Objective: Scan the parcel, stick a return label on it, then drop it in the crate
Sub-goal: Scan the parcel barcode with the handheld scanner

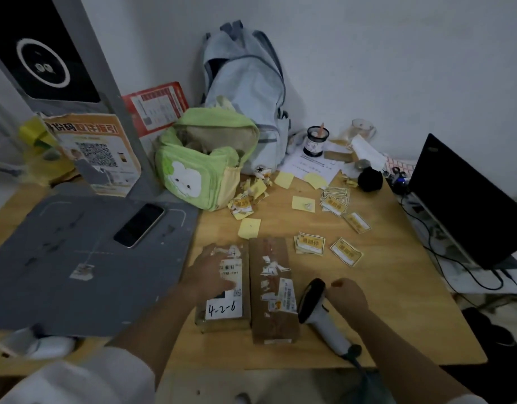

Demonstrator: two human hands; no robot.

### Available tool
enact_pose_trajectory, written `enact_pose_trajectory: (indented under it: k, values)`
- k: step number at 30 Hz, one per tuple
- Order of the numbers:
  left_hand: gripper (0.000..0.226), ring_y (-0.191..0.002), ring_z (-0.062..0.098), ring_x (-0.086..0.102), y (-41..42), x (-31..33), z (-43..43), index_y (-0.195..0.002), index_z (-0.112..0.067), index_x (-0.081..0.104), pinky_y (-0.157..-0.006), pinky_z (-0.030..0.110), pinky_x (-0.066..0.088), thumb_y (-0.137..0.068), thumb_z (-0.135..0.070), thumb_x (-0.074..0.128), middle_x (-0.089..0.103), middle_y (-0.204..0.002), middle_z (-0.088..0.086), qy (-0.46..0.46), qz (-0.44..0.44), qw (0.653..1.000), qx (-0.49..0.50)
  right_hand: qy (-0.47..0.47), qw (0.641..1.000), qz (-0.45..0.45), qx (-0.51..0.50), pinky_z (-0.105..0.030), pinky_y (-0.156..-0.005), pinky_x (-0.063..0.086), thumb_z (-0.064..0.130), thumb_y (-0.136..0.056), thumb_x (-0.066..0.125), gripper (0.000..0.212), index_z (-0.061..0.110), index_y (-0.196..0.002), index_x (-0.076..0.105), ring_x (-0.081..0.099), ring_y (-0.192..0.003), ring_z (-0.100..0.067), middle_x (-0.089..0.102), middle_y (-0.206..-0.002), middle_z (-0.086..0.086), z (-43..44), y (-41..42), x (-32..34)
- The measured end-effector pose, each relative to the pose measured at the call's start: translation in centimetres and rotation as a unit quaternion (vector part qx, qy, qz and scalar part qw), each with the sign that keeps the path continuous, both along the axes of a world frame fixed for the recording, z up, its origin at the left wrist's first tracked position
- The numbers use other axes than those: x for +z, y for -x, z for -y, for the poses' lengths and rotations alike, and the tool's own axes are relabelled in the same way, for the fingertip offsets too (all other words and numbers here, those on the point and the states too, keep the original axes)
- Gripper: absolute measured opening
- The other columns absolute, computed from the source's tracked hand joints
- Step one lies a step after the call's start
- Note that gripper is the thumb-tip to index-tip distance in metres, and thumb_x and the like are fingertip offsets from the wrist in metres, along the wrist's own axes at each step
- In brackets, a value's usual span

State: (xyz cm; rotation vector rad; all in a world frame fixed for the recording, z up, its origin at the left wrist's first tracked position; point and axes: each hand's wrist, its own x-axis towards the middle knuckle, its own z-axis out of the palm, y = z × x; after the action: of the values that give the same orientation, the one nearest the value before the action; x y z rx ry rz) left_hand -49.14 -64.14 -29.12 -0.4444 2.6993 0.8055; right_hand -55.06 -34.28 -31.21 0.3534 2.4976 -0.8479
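1. Cluttered light wooden desk (382,316) in a white-walled corner, dim light, grey scan mat (62,272) off to the left with a black smartphone (139,225) lying on it.
2. Two brown cardboard parcels side by side near the front edge: the long bare one (273,290) and a shorter one marked "4-2-6" (226,301), touching or nearly so.
3. Left hand (210,272) spread flat on the marked parcel, pinning it, not gripping.
4. Right hand (346,295) wrapped around the white-handled, black-headed barcode scanner (321,310), just right of the long parcel.
5. Yellow return labels (346,252) scattered just beyond the parcels, easy reach.
6. No crate visible.
7. Best bet for scanning: slide fingers clear of the barcode, keep the parcel flat, aim squarely at the code.
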Motion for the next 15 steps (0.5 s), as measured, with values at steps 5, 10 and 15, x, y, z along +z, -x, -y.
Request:
enact_pose_trajectory:
  k: [5,10,15]
  values:
    - [0.117,-0.149,0.024,0.01,-1.5,-1.7,0.1,-0.151,-0.017,0.018,-0.12,0.043,0.022,-0.06,-0.045,0.084,0.005,-0.163,0.003,0.018,0.058,0.998,-0.031,-0.001,0.994,0.092,0.052,-0.028,-0.056,0.037,0.038,-0.088,0.052,0.029,0.01,-0.086,0.058,0.052,-0.069,-0.021,0.061,-0.079,-0.018,-0.4,-2.3,-3.1]
    - [0.119,-0.15,0.02,-0.005,-2.0,-2.5,0.0,-0.153,-0.017,0.007,-0.122,0.042,0.014,-0.064,-0.037,0.085,-0.007,-0.163,0.0,0.013,0.046,0.999,-0.025,-0.01,0.994,0.077,0.073,-0.026,-0.055,0.042,0.051,-0.087,0.047,0.034,0.019,-0.097,0.045,0.06,-0.071,-0.016,0.068,-0.085,-0.004,-0.3,-4.3,-4.2]
    - [0.118,-0.15,0.019,-0.01,-2.3,-2.8,0.1,-0.153,-0.019,0.007,-0.121,0.046,0.013,-0.065,-0.036,0.084,-0.012,-0.163,-0.004,-0.012,0.046,0.999,-0.019,-0.026,0.995,0.027,0.089,-0.029,-0.057,0.044,0.032,-0.09,0.049,0.021,0.015,-0.103,0.049,0.054,-0.072,-0.017,0.061,-0.089,-0.004,-0.4,-4.5,-4.0]
